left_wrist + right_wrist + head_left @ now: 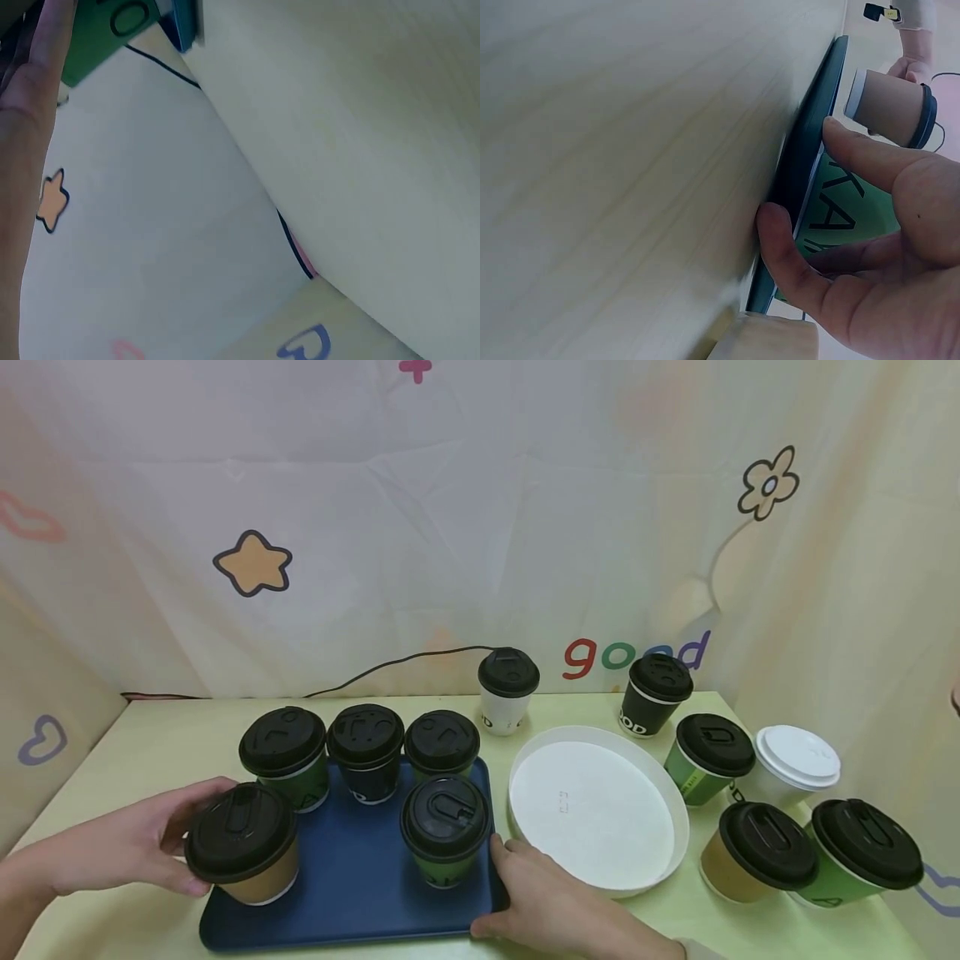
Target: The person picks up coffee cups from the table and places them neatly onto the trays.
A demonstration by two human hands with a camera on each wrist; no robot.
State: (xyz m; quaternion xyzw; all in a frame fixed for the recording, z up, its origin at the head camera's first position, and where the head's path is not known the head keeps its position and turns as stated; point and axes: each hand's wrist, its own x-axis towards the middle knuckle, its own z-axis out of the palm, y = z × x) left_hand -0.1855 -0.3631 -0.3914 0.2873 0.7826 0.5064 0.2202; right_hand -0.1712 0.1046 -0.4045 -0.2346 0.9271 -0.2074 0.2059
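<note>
My left hand (pixel 131 843) grips a brown paper coffee cup (pixel 258 877) with a black lid at the left side of a blue tray (pixel 352 881). Its fingers reach behind the cup and partly hide there. My right hand (pixel 558 893) holds the tray by its front right corner, thumb at the front edge and fingers along the right side. On the tray, a green cup (pixel 444 831) stands near the right hand. Along the back are another green cup (pixel 288 760), a black cup (pixel 366 752) and a third black-lidded cup (pixel 442 742).
Right of the tray lies a round white shallow dish (pixel 600 810). Behind it stand a white cup (pixel 506 693) and a black cup (pixel 652 693). Several more lidded cups, including a white-lidded one (pixel 795 764), crowd the table's right side. A dark cable (pixel 390 662) runs along the curtain.
</note>
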